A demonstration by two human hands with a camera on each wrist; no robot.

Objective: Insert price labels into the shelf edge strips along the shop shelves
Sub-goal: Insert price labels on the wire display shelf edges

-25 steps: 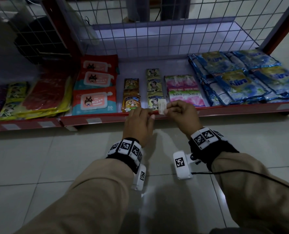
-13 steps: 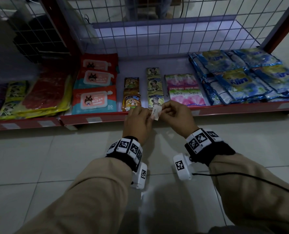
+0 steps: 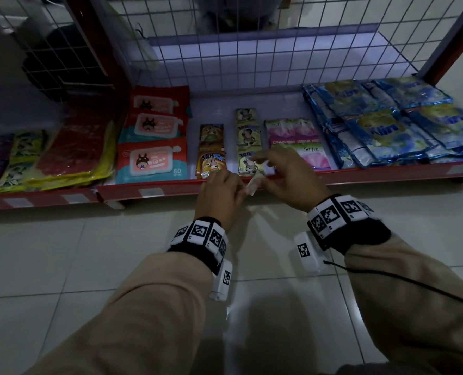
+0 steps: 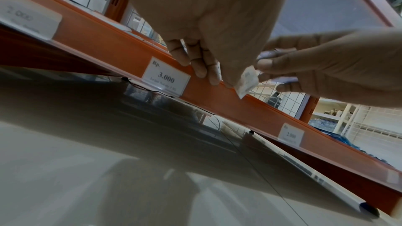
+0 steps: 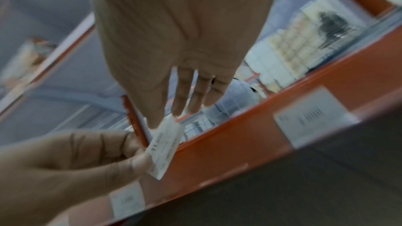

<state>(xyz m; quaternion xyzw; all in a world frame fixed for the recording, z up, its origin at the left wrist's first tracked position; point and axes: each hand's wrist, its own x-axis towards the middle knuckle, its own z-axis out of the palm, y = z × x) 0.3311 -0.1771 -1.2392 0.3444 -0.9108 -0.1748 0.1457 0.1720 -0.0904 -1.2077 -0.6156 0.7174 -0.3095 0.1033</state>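
Head view shows both hands meeting at the red shelf edge strip (image 3: 360, 177), the left hand (image 3: 219, 196) and right hand (image 3: 292, 180) each pinching one small white price label (image 3: 252, 185) held tilted just before it.

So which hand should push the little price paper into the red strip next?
Probably the left hand: it pinches the price label right at the shelf edge strip. The right hand only pinches the label's far end.
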